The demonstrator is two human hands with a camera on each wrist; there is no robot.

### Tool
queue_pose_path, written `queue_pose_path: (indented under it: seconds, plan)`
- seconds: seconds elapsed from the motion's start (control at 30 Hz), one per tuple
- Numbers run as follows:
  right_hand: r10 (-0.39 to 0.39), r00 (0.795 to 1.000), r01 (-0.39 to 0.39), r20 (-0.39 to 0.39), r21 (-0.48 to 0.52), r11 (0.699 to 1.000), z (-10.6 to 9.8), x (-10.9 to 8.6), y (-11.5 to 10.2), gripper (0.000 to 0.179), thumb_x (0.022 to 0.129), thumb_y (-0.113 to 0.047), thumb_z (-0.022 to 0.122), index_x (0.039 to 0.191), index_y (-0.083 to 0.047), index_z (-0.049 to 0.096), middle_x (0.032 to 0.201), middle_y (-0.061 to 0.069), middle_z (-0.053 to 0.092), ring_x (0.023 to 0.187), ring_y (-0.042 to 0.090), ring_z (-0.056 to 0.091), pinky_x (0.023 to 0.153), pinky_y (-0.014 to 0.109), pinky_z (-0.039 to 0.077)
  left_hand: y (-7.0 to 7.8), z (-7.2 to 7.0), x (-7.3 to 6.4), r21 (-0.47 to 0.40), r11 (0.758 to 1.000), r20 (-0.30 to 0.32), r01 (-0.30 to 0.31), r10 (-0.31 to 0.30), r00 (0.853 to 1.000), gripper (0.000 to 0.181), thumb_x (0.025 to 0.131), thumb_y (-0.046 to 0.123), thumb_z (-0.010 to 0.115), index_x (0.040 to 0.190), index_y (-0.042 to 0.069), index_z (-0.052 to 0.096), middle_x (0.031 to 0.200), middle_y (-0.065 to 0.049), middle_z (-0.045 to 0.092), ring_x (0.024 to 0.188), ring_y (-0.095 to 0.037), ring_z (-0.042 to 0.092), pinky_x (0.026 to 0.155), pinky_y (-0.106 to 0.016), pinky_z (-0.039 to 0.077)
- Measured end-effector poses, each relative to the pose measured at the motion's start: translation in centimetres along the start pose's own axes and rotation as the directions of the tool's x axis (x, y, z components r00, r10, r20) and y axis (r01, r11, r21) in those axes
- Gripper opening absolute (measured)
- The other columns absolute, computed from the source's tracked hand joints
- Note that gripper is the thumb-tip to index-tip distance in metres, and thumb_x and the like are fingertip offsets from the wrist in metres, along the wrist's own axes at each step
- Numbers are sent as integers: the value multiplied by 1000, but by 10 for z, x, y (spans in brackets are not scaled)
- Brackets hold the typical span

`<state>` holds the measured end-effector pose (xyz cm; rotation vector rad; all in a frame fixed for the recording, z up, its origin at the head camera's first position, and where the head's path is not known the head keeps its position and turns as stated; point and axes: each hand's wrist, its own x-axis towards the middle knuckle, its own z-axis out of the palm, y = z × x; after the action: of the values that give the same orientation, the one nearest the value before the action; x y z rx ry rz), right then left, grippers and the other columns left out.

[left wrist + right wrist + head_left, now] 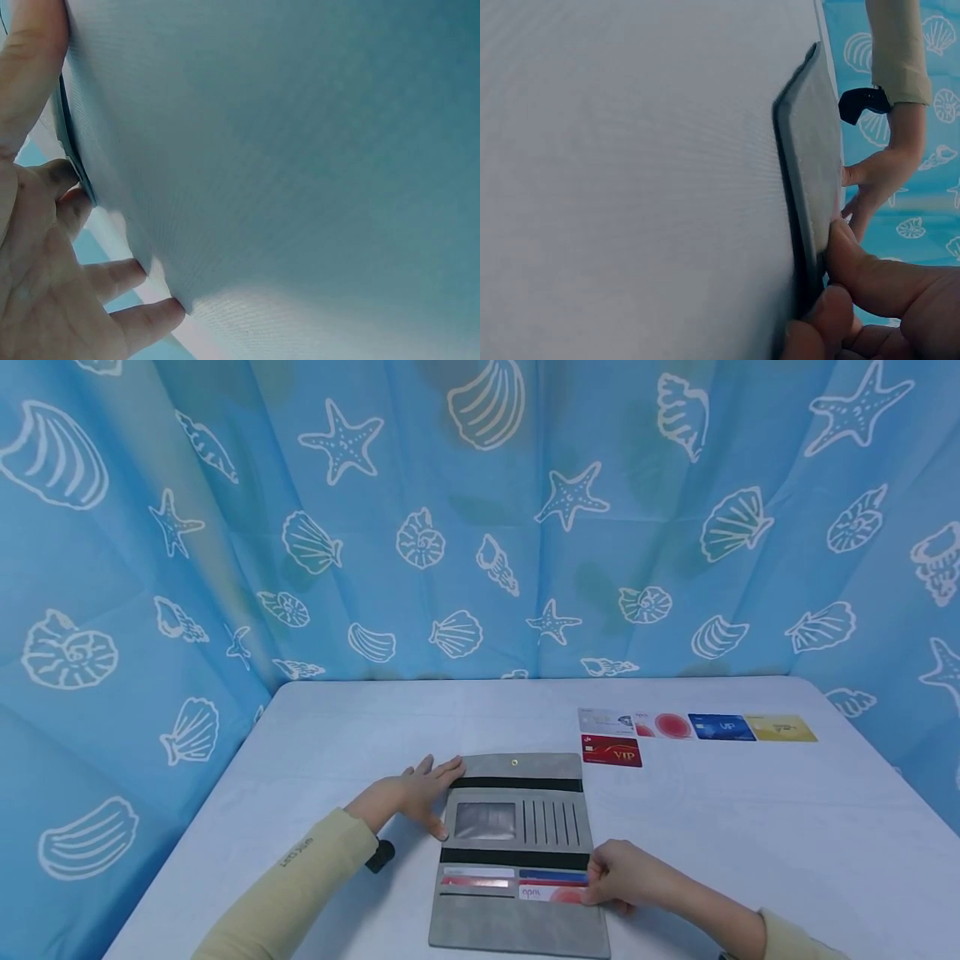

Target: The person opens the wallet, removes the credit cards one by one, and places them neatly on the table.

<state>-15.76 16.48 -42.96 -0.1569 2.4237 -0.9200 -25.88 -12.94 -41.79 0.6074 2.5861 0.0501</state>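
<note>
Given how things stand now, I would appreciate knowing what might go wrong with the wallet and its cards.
The right hand grips the grey wallet at its right edge, with the thumb by the pocketed white-and-red card, so that card might bend or go askew. The left hand touches the opposite edge with spread fingers, so the wallet could slide or turn if pushed. The pocketed blue card sits close above and might get dragged along.
</note>
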Motion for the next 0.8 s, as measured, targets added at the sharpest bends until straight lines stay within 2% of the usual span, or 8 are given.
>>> queue_pose_path:
  seconds: [0.37, 0.63, 0.8]
  plan:
    - [55, 995, -56, -79, -9, 998, 6, 0, -3, 23, 73, -20, 76, 67, -9, 57, 59, 3, 50, 44, 12, 42, 46, 16, 34, 0, 0, 1, -8, 1000, 8, 6, -6, 1000, 104, 69, 43, 76, 148, 16, 14, 155, 1, 5, 140, -35, 3, 110, -53, 14]
    - [89, 995, -88, -55, 20, 996, 2, 3, -4, 23, 75, -22, 74, 69, -9, 56, 58, 3, 51, 44, 11, 44, 45, 14, 34, 1, -1, 0, -20, 1000, 10, 5, -5, 1000, 104, 69, 42, 76, 148, 16, 14, 155, 1, 5, 140, -34, 2, 110, -53, 13]
    - [65, 998, -63, -26, 56, 996, -4, 8, -2, 24, 77, -23, 73, 69, -8, 57, 56, 2, 52, 42, 10, 46, 45, 14, 37, 2, -2, -1, -30, 1000, 9, 2, -1, 1000, 104, 69, 41, 77, 147, 15, 15, 155, 0, 5, 140, -35, 3, 110, -53, 13]
